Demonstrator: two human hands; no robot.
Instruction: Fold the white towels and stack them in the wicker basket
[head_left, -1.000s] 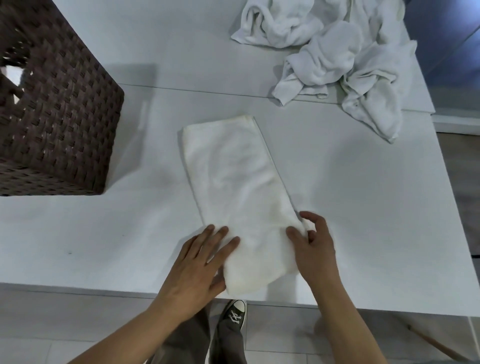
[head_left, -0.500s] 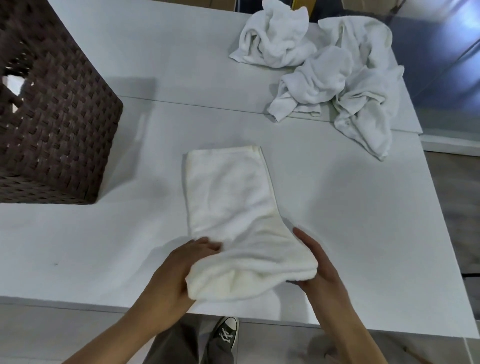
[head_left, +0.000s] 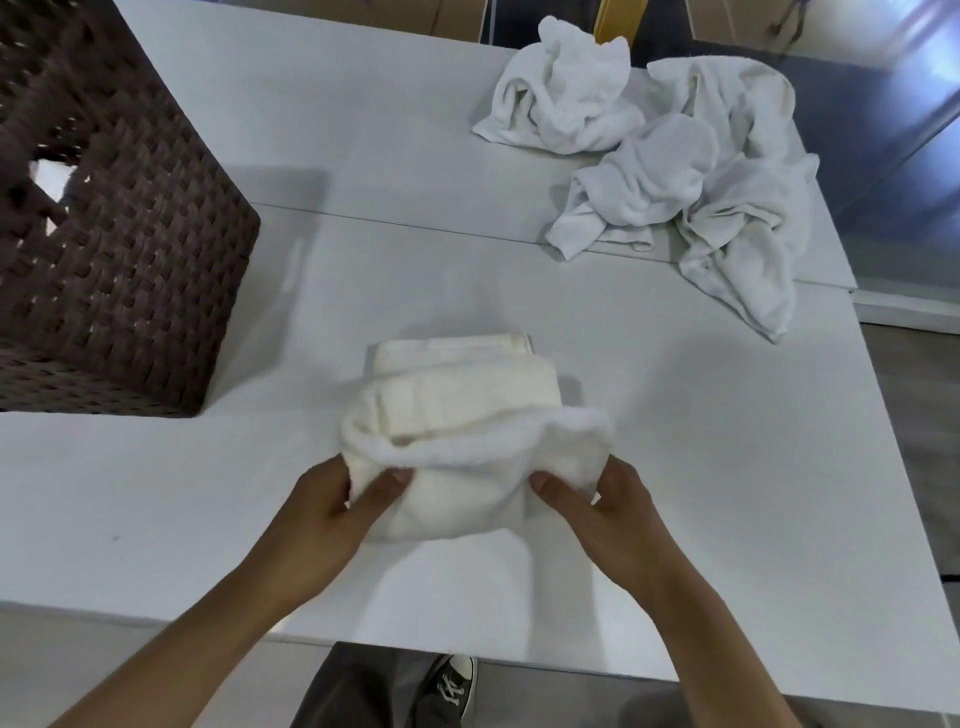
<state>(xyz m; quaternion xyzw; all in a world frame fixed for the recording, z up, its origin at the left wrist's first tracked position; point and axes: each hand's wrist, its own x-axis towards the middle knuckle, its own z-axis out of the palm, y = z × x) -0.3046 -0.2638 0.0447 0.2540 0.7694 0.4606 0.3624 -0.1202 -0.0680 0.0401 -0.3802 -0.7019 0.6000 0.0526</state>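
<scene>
- Your left hand (head_left: 332, 506) pinches the near-left corner of the white towel (head_left: 467, 410), thumb on top. The other fingers are tucked under the cloth, so you can't see how they lie.
- Your right hand (head_left: 610, 512) mirrors it on the near-right corner, thumb on top and fingers hidden below. Gripping both corners at once keeps the lifted edge level, so the fold should land square rather than skewed.
- The towel sits on the white table (head_left: 701, 493), right in front of you. Its far end lies flat, while the near end is raised and curled over towards it. This reads as a halving fold caught partway, with the layers not yet laid down.
- The far end stays on the table on purpose, I'd say. It anchors the cloth and gives you an edge to line up against.
- The dark wicker basket (head_left: 119, 249) stands to your left, well apart from the towel but in reach. I can't tell what it holds, beyond a pale patch glimpsed through the weave.
- A heap of crumpled white towels (head_left: 675, 171) waits at the far right of the table, so most of the job looks undone.
- Watch the thick terry: it may spring open if you let go before pressing the fold flat.
</scene>
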